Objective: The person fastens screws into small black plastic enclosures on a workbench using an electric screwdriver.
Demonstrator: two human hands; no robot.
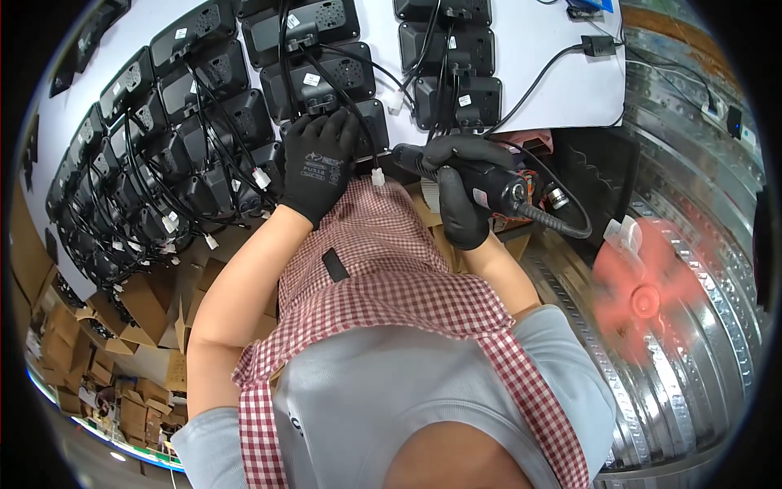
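Observation:
My left hand (316, 167), in a black glove, is closed at the table's near edge with its fingers curled. Black cables (287, 77) run down into it beside a black plastic housing (318, 79); its fingertips are hidden. In my right hand (463, 196), also gloved, is a black electric screwdriver (493, 186), lying sideways with its nose pointing left. A ribbed cord (554, 220) leaves its right end. Between my hands a white connector (378, 177) hangs on a black cable in front of my checkered apron (366, 236).
Rows of black housings (204, 81) with cables and white plugs cover the white table (562, 98). More housings (460, 102) are stacked beyond my right hand. A red fan (645, 301) stands at the right by ribbed metal sheeting. Cardboard boxes (147, 310) lie at the lower left.

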